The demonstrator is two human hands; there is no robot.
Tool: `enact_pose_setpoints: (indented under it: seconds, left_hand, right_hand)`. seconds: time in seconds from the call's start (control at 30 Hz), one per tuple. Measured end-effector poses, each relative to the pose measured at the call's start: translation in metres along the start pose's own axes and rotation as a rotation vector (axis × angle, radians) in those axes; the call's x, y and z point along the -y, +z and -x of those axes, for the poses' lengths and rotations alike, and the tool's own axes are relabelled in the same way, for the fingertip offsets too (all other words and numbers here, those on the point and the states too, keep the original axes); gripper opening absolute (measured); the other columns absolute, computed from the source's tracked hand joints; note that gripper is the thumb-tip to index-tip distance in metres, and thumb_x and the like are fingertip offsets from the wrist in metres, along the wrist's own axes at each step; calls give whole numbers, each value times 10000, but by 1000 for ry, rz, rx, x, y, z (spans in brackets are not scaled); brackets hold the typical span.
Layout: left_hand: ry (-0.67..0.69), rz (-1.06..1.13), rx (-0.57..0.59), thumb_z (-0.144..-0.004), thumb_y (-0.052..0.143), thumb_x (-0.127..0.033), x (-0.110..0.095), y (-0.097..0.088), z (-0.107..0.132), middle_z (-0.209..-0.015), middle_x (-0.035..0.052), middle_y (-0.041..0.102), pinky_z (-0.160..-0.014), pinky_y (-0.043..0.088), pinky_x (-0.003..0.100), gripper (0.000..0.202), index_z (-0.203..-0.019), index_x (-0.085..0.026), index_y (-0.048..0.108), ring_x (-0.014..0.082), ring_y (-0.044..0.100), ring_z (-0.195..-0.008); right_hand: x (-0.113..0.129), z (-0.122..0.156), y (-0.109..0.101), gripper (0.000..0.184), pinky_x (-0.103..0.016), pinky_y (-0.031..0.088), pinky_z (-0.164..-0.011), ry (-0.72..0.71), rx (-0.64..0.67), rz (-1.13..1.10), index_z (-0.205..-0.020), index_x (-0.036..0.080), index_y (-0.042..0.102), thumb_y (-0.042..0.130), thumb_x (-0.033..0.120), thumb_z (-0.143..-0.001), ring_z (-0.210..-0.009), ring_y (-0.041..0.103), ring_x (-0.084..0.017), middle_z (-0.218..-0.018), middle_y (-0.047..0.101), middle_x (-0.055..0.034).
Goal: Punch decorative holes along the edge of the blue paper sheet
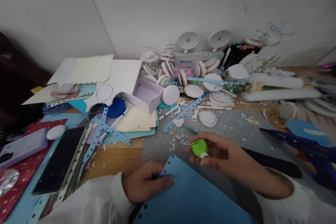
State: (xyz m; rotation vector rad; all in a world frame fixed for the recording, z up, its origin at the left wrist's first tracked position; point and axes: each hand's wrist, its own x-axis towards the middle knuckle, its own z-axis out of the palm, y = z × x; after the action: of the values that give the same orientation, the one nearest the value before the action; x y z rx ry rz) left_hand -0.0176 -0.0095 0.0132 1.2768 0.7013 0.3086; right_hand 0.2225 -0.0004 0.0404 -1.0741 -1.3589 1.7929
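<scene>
I take the blue sheet (189, 196) as my landmark and place everything else from it. It lies nearest to me, with one corner pointing away over the grey cutting mat (160, 148). A row of small punched holes runs down its left edge.

My left hand (147, 182) sits on that edge just below the corner. The fingers are curled in and the thumb lies flat on top, pinching the paper between them. My right hand (223, 157) is just right of the corner, closed round a small green punch (198, 148) whose white end faces the sheet. I cannot tell from here whether the punch's slot is over the paper. It looks just off the corner, close to touching.

To do this well, I judge the edge should go fully to the back of the slot, so the hole sits as deep as the others in the row. I would read the spacing off the hole nearest the corner. The left hand should press the sheet flat close to the punch so the paper does not buckle. The squeeze should be straight, not twisted.

Paper crumbs (180, 140) litter the mat beyond the sheet's corner, and one caught in the slot could spoil a cut. Perforated blue strips (110, 131) and a black phone (60, 161) lie left of the sheet. A blue glue gun (301, 143) lies to its right, well apart.
</scene>
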Motion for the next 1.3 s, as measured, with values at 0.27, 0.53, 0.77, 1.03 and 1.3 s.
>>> enact_pose_setpoints:
  seconds: [0.27, 0.53, 0.77, 1.03, 1.3]
  left_hand:
    - [35, -125, -172, -883, 425, -517, 6, 13, 1, -557, -33, 427, -428, 296, 178, 434, -679, -144, 510, 76, 382, -481]
    - [285, -685, -219, -888, 420, -287, 20, 22, 6, -619, 16, 543, -551, 360, 212, 255, -757, -144, 586, 114, 469, -565]
    - [222, -564, -223, -898, 394, -308, 17, 22, 4, -532, -43, 380, -475, 282, 198, 311, -650, -147, 491, 82, 370, -484]
    - [196, -355, -178, -914, 380, -334, 11, 19, 3, -575, -41, 384, -489, 291, 182, 316, -668, -150, 452, 75, 369, -517]
    - [178, -377, -252, -909, 398, -350, 12, 19, 3, -572, -34, 398, -503, 306, 193, 340, -664, -137, 501, 84, 387, -526]
  right_hand:
    - [27, 13, -5, 348, -335, 537, -809, -27, -53, 117, -1016, 225, 616, 732, 330, -705, -909, 671, -203, -960, 702, -55]
    - [20, 19, 20, 247, -313, 526, -779, -72, -62, 311, -940, 217, 616, 707, 311, -730, -838, 653, -190, -875, 681, -36]
    - [11, 5, 19, 248, -270, 503, -808, -96, -14, 356, -959, 195, 607, 700, 263, -740, -878, 614, -166, -916, 644, -35]
    - [16, -11, 10, 367, -260, 460, -881, -152, 72, 323, -1056, 216, 555, 718, 304, -739, -963, 566, -155, -1009, 583, -28]
    - [-10, -14, 14, 286, -265, 467, -882, -234, 52, 300, -1102, 234, 541, 628, 274, -832, -954, 571, -143, -1031, 563, -31]
